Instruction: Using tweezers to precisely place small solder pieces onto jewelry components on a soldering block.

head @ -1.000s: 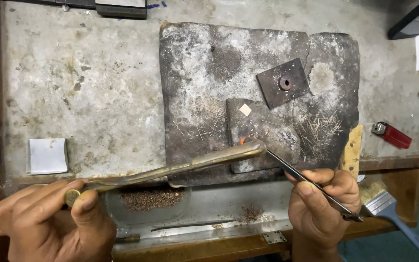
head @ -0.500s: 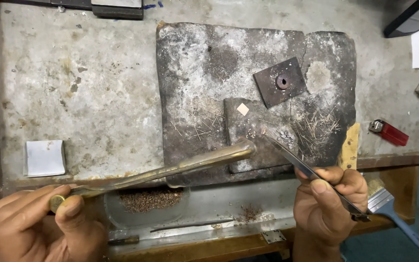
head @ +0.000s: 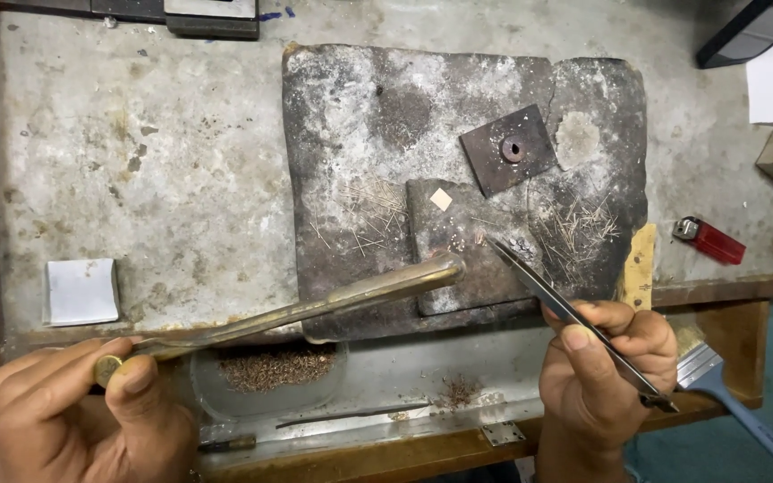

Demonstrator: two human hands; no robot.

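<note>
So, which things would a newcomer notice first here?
Most striking is the dark scorched slab in the middle of the grey bench. The left hand holds a long brass torch pipe toward it, while the right hand points tweezers at tiny pieces there. A red lighter lies at right.

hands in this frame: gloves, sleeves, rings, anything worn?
Both hands are bare: no gloves on the left hand or the right hand. No rings, watch or bands show on the visible fingers and wrists. No sleeve edge is in view; the forearms leave the frame uncovered. Fingernails are short and unpainted. No markings or tape.
</note>
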